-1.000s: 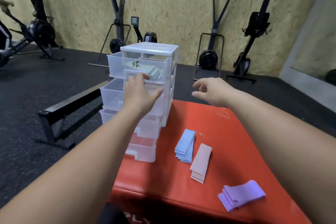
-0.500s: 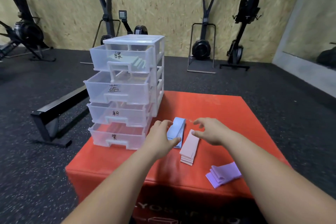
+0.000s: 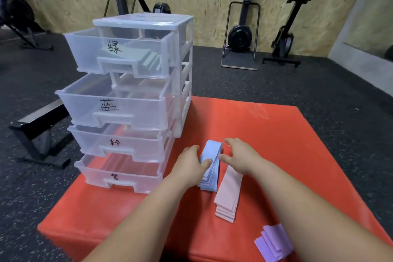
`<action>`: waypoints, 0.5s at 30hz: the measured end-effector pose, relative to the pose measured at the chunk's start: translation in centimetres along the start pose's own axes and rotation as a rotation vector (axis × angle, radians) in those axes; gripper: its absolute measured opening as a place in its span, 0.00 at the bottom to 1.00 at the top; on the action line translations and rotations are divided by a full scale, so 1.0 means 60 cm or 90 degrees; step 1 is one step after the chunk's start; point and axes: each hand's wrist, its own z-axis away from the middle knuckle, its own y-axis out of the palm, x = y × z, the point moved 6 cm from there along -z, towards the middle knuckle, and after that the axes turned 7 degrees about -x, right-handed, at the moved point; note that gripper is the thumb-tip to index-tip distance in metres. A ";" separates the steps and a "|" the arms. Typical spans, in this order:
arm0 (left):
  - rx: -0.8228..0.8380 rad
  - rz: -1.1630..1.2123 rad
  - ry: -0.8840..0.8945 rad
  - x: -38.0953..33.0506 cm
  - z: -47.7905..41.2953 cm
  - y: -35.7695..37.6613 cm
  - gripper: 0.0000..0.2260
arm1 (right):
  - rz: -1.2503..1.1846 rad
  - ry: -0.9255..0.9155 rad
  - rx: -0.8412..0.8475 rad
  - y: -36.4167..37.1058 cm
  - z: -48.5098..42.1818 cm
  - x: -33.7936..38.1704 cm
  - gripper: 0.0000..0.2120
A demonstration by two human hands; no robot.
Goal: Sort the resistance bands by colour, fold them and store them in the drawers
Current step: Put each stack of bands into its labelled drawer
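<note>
Folded pale blue bands (image 3: pixel 211 151), neatly stacked

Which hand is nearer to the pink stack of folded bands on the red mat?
The right. The right hand is over the far end of the pink stack; the left hand is at the left side of the blue stack, apart from the pink one.

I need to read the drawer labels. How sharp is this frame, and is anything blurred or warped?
Head view: top drawer's label and second drawer's label are crisp; bottom drawer's label is smudgy; the exercise machine at far left is blurred; the drawer unit leans from wide-angle distortion.
</note>
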 end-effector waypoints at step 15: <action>-0.055 0.003 -0.056 0.019 -0.040 0.029 0.11 | -0.059 -0.017 0.050 0.055 -0.083 -0.027 0.32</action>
